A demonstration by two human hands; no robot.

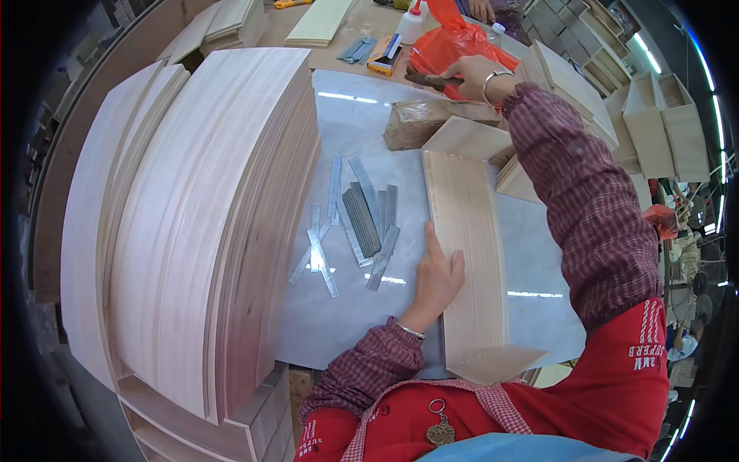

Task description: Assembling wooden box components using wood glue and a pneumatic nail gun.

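My left hand [439, 277] grips the left edge of a long pale wooden panel [473, 231], index finger stretched along the edge and thumb over the face. Shorter boards stand at the panel's ends: an end board [466, 138] at the far one, another end board [496, 362] at the near one. At the back, my right hand [477, 77] is closed on a dark elongated tool [427, 78], mostly hidden, beside a red plastic bag [454, 42]. Strips of metal staples [362, 223] lie loose left of the panel. A brown paper-wrapped block [423, 123] sits behind it.
Tall stacks of wooden boards [200, 200] border the left side. More boards [570, 85] stand at the right back. A white bottle [410, 27], a small yellow box [383, 55] and a blue packet [356, 51] sit at the back; another person's hand [483, 10] shows beyond.
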